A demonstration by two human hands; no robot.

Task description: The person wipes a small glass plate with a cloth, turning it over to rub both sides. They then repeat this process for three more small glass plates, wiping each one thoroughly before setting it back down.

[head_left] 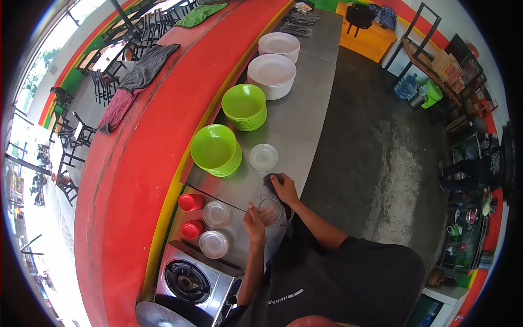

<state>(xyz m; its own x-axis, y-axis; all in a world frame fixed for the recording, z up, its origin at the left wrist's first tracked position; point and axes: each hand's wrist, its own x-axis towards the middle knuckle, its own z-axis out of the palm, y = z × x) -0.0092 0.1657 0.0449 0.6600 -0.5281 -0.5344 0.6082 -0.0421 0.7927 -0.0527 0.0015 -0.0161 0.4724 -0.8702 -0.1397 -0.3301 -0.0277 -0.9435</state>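
My left hand [254, 223] grips the rim of a clear glass bowl [271, 204], which is tilted close to my body above the steel counter. In my right hand [285, 189] a dark cloth [269, 180] is bunched, beside the bowl's far edge. Another clear glass bowl [263, 157] sits on the counter just beyond my right hand. To the left of my left hand stand two stacks of clear glass bowls, a farther stack [217, 214] and a nearer stack [214, 244]. Next to them are two red containers [190, 202].
Stacks of green bowls [214, 147] and white plates [272, 70] line the steel counter [297, 122], with cutlery [299, 23] at its far end. A gas stove [188, 279] stands near left. A raised red ledge [143, 120] runs along the left. At the far right is a person [471, 170].
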